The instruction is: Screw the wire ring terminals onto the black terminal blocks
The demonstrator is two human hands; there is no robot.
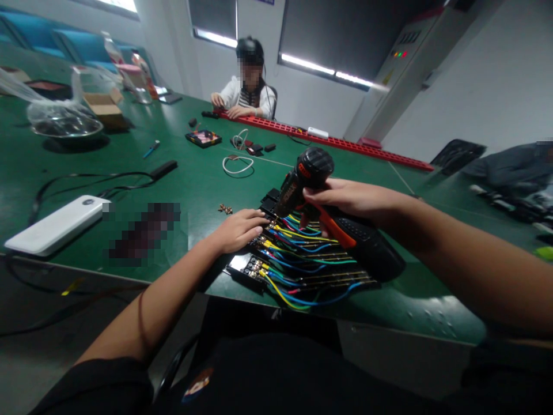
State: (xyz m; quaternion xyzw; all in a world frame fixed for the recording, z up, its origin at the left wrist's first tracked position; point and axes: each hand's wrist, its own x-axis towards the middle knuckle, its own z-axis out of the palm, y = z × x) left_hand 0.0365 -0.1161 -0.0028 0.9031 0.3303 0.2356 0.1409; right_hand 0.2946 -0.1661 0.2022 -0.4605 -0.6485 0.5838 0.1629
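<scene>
My right hand (pixel 352 199) is wrapped round the handle of a black and orange cordless drill (pixel 313 167). The drill tilts down to the left, its tip at a row of black terminal blocks (pixel 248 266) on the green table. My left hand (pixel 239 230) rests over these blocks beside the tip, fingers stretched out and thumb apart. Blue, yellow, green and red wires (pixel 298 251) run rightward from the terminals. Small brass-coloured screws (pixel 225 209) lie in a loose pile just beyond my left hand. Under my fingers the block's surface is hidden.
At left on the table (pixel 181 173) lie a white power bank (pixel 58 225) with black cables and a blurred-out dark object (pixel 142 233). A bagged metal bowl (pixel 64 121) and a cardboard box (pixel 106 109) stand farther back. Another person (pixel 248 86) sits opposite, behind a long red slotted strip (pixel 345 144).
</scene>
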